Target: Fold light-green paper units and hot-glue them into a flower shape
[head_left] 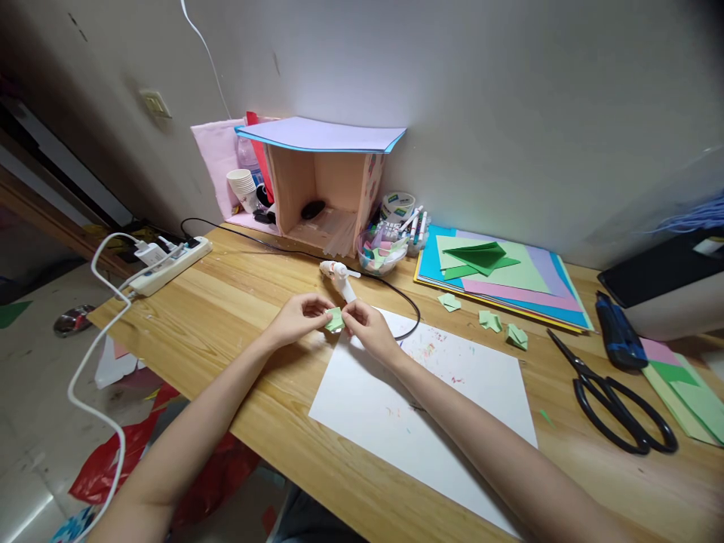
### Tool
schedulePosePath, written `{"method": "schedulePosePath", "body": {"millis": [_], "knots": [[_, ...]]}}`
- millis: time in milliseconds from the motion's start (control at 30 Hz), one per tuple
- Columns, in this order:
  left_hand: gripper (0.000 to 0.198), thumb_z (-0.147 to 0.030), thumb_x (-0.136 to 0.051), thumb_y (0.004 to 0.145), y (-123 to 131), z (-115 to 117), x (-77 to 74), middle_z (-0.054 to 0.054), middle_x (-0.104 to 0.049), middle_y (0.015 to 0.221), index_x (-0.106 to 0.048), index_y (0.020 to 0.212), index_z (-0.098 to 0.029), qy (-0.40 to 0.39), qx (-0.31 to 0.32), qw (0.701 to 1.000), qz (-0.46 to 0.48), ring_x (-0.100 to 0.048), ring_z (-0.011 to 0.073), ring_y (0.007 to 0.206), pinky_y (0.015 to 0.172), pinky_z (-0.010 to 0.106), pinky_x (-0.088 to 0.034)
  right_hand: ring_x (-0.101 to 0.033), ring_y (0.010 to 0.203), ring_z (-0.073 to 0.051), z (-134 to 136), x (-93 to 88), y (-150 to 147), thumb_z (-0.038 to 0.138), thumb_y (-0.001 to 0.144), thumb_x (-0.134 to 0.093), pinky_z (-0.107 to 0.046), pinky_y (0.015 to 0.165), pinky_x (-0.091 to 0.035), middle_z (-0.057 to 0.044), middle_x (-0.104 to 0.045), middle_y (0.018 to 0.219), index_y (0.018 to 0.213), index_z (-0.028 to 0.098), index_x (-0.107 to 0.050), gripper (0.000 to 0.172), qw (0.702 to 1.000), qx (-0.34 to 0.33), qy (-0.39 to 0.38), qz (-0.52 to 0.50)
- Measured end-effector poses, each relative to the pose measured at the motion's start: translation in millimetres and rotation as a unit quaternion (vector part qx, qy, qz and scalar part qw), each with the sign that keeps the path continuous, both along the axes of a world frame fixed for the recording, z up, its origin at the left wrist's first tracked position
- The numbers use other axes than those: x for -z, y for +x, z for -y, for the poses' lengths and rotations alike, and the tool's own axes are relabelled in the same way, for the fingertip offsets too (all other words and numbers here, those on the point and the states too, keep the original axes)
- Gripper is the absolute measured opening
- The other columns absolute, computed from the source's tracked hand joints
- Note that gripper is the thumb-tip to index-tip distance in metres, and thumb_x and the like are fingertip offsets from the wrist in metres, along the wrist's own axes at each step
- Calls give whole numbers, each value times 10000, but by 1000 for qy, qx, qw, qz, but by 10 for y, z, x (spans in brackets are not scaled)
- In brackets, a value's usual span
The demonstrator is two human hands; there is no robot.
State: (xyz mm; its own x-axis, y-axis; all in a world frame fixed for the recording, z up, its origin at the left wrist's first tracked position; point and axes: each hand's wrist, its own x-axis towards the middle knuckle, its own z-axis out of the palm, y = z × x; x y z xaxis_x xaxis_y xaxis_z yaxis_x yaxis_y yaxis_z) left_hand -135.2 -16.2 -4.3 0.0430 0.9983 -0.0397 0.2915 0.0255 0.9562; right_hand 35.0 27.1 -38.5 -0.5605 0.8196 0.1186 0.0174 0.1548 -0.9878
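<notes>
Left hand point(297, 320) and right hand point(370, 332) pinch a green paper piece point(333, 322) between nearly closed fingertips above the counter point(249, 275); remotely, I judge three folded pieces point(516, 337) at right done, this one unfinished.

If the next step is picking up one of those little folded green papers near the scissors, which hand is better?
Probably the right hand: those little folded green papers lie out on its side. The left hand is farther away and seems to be holding another green piece.
</notes>
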Motion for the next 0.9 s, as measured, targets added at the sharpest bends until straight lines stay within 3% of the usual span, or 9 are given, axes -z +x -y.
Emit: {"method": "schedulePosePath", "body": {"millis": [333,633,900], "knots": [[289,-361,-650,684,4,12,-26,58,-655,804,-615,840,-121,39,4,999,-33,-609,155,723,694,274,-502,-527,531,-114,10,-21,-5,457,753,-569,-238,514,-428,2,-572,638,779,168,-543,291,1000,-24,-6,12],[271,-338,-630,705,4,21,-12,55,-649,825,-613,866,-121,48,15,997,-51,-595,142,727,691,256,-490,-490,526,-101,2,-24,4,438,748,-581,-218,498,-362,9,-563,596,724,152,-582,287,999,-24,24,35],[262,-329,-622,708,-37,3,-16,57,-650,818,-617,865,-119,48,3,997,-67,-594,145,720,688,264,-492,-489,493,-93,-19,-15,-25,357,731,-590,-225,497,-388,7,-574,582,753,138,-635,225,998,-29,-62,-2]]}}
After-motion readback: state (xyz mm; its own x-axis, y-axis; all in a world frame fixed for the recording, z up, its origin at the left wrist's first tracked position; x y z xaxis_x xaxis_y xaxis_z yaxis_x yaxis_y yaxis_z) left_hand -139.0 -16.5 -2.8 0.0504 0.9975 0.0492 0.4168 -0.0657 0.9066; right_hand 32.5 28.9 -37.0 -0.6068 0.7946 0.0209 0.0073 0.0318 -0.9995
